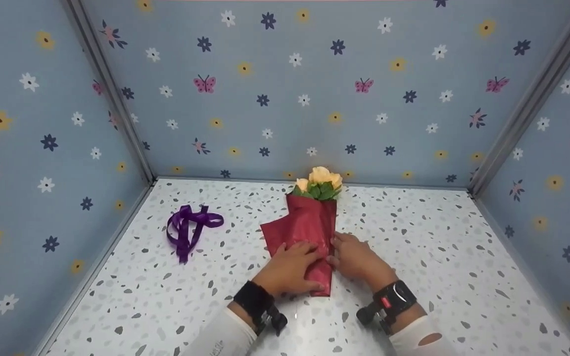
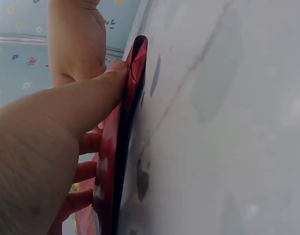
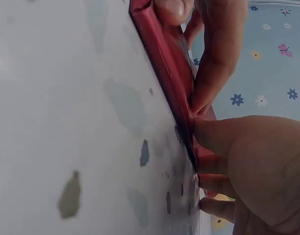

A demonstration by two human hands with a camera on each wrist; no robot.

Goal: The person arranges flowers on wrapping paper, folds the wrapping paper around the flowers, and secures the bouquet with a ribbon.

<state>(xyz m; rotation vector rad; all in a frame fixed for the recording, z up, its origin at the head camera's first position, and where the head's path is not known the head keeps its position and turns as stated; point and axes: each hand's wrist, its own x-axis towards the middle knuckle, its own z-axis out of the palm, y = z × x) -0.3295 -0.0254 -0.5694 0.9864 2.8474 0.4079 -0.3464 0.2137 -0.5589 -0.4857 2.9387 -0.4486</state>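
Observation:
A bouquet of peach roses (image 1: 320,178) with green leaves lies wrapped in dark red wrapping paper (image 1: 309,215), blooms towards the back wall. Across the lower part of the wrap my left hand (image 1: 292,267) rests with fingers spread; in the left wrist view its thumb (image 2: 103,93) lies along the paper's lower end. My right hand (image 1: 359,257) is at the wrap's right edge. In the right wrist view its thumb (image 3: 213,134) and fingertips touch the paper's edge, close to the tabletop. A paper corner sticks out to the left.
A loosely looped purple ribbon (image 1: 183,230) lies left of the bouquet on the speckled white tabletop (image 1: 413,237). Blue panels (image 1: 285,74) printed with flowers and butterflies stand at the back and both sides. Each wrist wears a black strap with a camera.

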